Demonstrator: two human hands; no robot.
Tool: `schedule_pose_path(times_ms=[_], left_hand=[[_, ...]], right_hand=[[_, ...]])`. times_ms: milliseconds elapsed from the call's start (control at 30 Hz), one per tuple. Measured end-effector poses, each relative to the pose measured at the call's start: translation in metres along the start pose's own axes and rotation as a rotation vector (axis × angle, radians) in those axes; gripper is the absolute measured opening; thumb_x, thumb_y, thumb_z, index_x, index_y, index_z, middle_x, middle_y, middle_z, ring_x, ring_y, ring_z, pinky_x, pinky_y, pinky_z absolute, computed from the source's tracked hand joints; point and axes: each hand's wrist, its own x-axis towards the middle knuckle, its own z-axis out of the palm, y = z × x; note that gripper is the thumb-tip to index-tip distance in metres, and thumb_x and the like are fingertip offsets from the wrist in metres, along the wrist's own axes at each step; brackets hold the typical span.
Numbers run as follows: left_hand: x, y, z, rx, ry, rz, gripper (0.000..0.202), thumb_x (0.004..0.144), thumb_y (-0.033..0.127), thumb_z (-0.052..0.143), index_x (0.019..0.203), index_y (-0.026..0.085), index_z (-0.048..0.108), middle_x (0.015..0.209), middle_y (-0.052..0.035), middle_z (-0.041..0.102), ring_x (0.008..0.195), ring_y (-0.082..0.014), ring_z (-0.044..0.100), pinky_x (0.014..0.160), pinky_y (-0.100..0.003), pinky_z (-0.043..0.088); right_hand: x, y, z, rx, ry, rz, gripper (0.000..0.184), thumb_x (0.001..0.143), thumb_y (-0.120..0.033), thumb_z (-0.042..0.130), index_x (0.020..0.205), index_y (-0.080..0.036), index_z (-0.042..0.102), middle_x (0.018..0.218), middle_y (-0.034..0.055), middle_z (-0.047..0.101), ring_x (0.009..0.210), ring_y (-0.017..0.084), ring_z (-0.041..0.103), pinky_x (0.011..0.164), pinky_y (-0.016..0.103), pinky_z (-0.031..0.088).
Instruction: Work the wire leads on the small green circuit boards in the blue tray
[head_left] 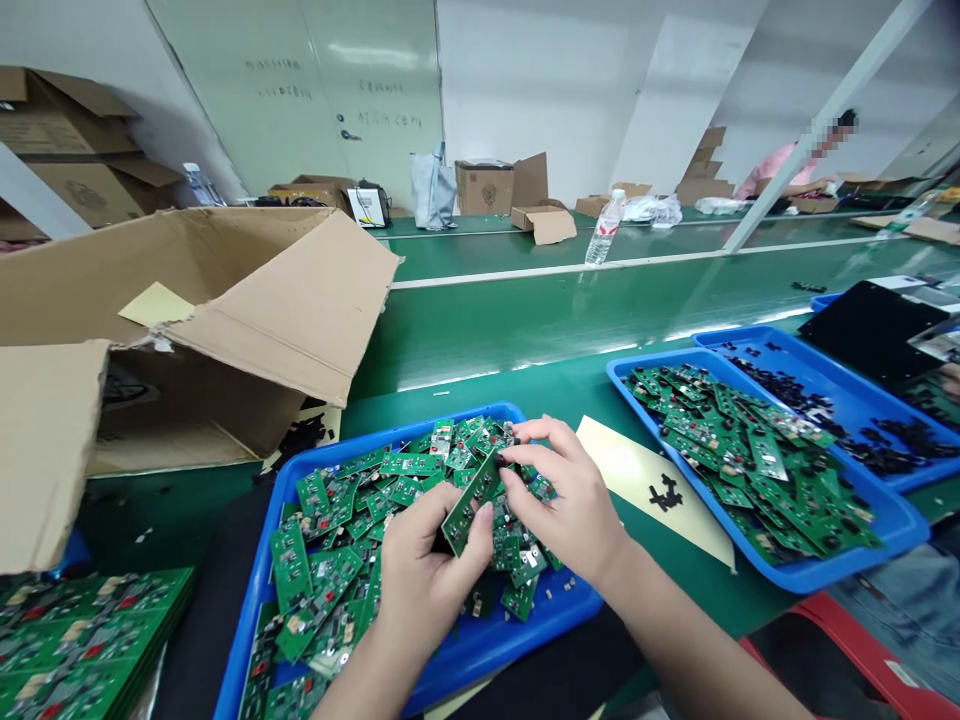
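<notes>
My left hand point(431, 565) grips a green circuit board point(474, 505) between thumb and fingers, tilted with its upper end pointing away to the right. At that upper end, my right hand point(566, 490) pinches a small black part point(500, 460) against the board; its exact shape is hidden by the fingers. Both hands are above a blue tray point(251, 600) heaped with loose green circuit boards point(330, 590). To the right of my right hand, several small black pieces point(665, 493) lie on a cream paper sheet point(619, 460).
A second blue tray point(892, 520) holds boards; behind it another blue tray point(780, 345) holds black pieces. At left are an open cardboard box point(300, 320) and stacked board panels point(82, 640). A water bottle point(604, 228) stands beyond. Other people are partly visible at right.
</notes>
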Motion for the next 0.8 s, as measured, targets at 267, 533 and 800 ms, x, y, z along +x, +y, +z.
schedule_pose_path(times_ms=[267, 533, 800], left_hand=[[-0.002, -0.005, -0.001, -0.065, 0.015, -0.042, 0.019, 0.078, 0.019, 0.056, 0.059, 0.018, 0.05, 0.049, 0.0072, 0.045, 0.042, -0.0063, 0.04, 0.042, -0.016, 0.033], [-0.003, -0.001, 0.0, 0.035, -0.004, -0.08, 0.023, 0.078, 0.027, 0.054, 0.057, 0.018, 0.051, 0.05, 0.0055, 0.045, 0.044, -0.0077, 0.04, 0.044, -0.018, 0.034], [0.003, 0.004, 0.004, 0.111, -0.002, -0.226, 0.028, 0.075, 0.04, 0.055, 0.056, 0.019, 0.054, 0.048, 0.0053, 0.043, 0.043, -0.009, 0.036, 0.045, -0.019, 0.035]], right_hand=[[0.0, -0.001, -0.005, 0.154, -0.069, 0.161, 0.012, 0.081, -0.022, 0.056, 0.086, -0.019, 0.067, 0.091, 0.0071, 0.059, 0.094, 0.021, 0.061, 0.083, 0.039, 0.052], [0.003, 0.002, 0.002, 0.017, 0.004, -0.023, 0.011, 0.081, -0.015, 0.052, 0.078, -0.018, 0.062, 0.085, 0.0072, 0.057, 0.088, 0.021, 0.059, 0.083, 0.041, 0.05], [0.001, 0.009, 0.009, -0.063, -0.009, 0.058, 0.012, 0.081, -0.016, 0.054, 0.082, -0.018, 0.066, 0.086, 0.0074, 0.056, 0.087, 0.021, 0.057, 0.082, 0.042, 0.049]])
